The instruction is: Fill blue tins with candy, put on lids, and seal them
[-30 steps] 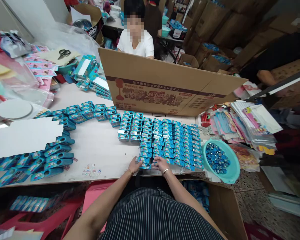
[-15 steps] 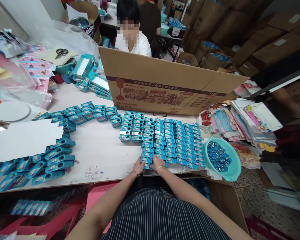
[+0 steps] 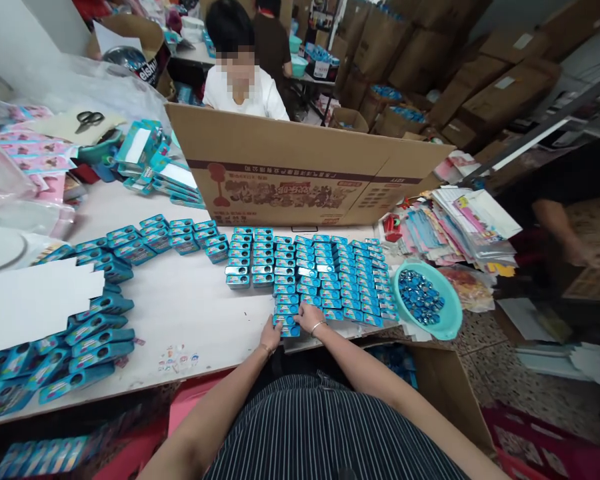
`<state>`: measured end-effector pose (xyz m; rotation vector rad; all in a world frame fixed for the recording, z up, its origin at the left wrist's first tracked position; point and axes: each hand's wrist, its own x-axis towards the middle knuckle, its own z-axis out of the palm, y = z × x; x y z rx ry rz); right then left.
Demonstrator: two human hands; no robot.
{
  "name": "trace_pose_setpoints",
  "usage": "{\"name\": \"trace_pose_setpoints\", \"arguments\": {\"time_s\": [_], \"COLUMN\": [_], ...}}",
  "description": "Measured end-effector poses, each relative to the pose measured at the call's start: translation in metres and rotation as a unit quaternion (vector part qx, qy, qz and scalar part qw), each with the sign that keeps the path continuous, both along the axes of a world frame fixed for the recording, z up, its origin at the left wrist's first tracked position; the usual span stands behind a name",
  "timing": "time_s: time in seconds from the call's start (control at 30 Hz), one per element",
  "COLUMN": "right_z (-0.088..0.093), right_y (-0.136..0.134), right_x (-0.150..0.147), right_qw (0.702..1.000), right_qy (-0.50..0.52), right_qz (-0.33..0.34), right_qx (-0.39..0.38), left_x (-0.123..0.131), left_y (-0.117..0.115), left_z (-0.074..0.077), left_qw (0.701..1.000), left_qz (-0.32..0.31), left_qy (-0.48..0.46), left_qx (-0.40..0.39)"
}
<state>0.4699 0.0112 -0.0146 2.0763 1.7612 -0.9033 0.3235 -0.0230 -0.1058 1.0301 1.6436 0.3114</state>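
Small blue printed boxes (image 3: 343,283), each with a dark round hole, stand in tight rows on the white table. At the front end of one row, my left hand (image 3: 270,335) grips the left side of a blue box (image 3: 290,329), its fingers bent against the edge. My right hand (image 3: 311,319) is closed at the right side of the same front boxes, thumb and fingertips on them. The fingers' undersides are hidden. A turquoise basin (image 3: 453,320) with small shiny blue pieces (image 3: 420,297) stands to the right of the rows.
An upright cardboard panel (image 3: 300,160) stands behind the boxes; a person in white (image 3: 270,90) sits beyond it. More blue boxes (image 3: 103,333) and white card sheets (image 3: 35,293) lie left. Paper stacks (image 3: 470,227) are at right. Another person's hand (image 3: 580,252) is far right.
The view has shifted, so the table's contents appear further left. My right hand has moved slightly up along the front boxes; my left hand stays at their left side.
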Motion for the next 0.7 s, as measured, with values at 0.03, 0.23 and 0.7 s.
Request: {"name": "trace_pose_setpoints", "arguments": {"time_s": [0.03, 0.23, 0.7], "right_z": [-0.001, -0.009, 0.012], "right_y": [0.004, 0.023, -0.016], "right_x": [-0.002, -0.018, 0.184], "right_qw": [1.000, 1.000, 0.885], "right_qy": [-0.001, 0.008, 0.088], "right_qz": [-0.001, -0.008, -0.391], "right_qx": [-0.002, -0.013, 0.236], "left_x": [0.000, -0.003, -0.018], "left_y": [-0.001, 0.002, 0.023], "left_z": [-0.001, 0.004, 0.046], "left_qw": [1.000, 0.996, 0.998], "left_qz": [0.010, 0.069, 0.033], "left_qy": [-0.009, -0.047, -0.042], "left_qx": [0.000, -0.006, 0.039]}}
